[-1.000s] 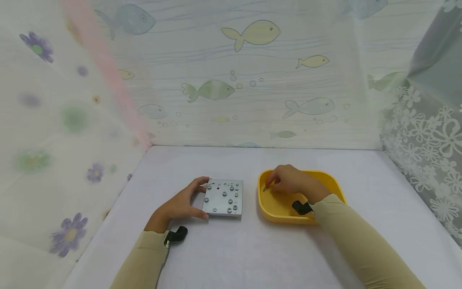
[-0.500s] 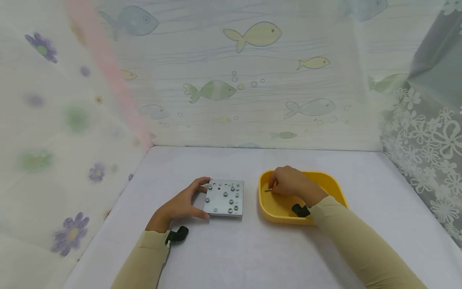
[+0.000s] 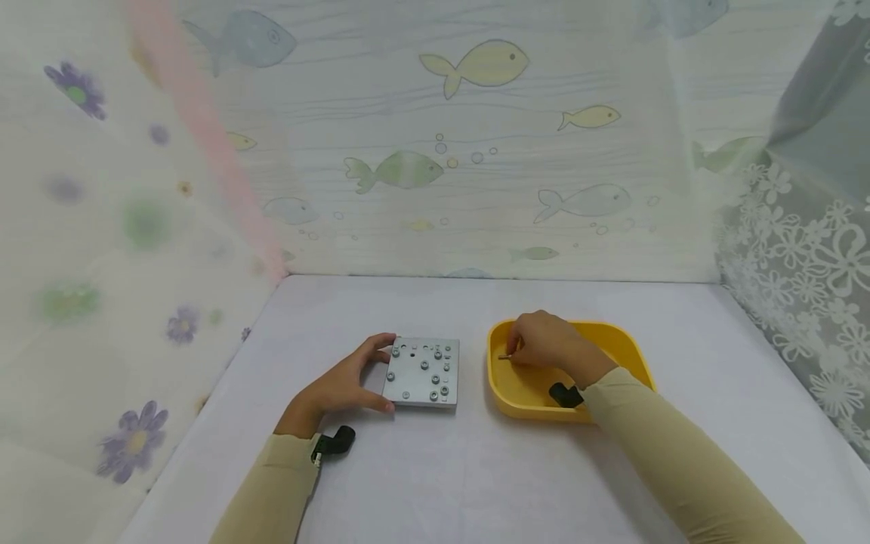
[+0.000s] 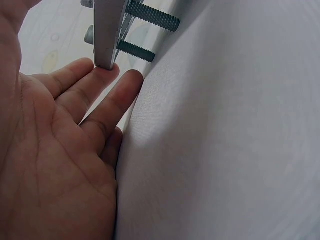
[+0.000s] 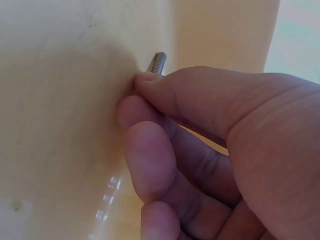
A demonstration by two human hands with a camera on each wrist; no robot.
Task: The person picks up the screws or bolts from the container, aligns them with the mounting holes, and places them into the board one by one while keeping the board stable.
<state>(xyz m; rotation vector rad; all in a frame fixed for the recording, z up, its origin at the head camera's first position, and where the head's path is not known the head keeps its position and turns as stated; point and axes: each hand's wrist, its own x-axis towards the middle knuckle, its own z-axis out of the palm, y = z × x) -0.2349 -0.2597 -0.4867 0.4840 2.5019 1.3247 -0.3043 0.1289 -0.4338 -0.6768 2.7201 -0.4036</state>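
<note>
A square silver metal plate [image 3: 409, 381] with several socket-head screws in it is on the table at centre. My left hand [image 3: 337, 383] holds its left side, thumb at the near corner and fingers at the far one. In the left wrist view, fingertips touch the plate's edge [image 4: 105, 37], and threaded screw shanks [image 4: 152, 15] stick out of its underside. Inside the yellow tray [image 3: 513, 412], my right hand [image 3: 550, 342] pinches a small screw [image 5: 159, 63] between thumb and finger. Only its threaded end shows; the rest is hidden by the fingertips.
The white table [image 3: 408, 476] runs back to a curtain [image 3: 476, 219] printed with fish. A flowered curtain [image 3: 136, 340] hangs at the left, a lace one [image 3: 809, 302] at the right. A black wrist camera [image 3: 566, 395] reaches over the tray.
In the right hand, the screw has turned from slanting downward to lying nearly level, pointing left. The left hand and the plate stay where they were.
</note>
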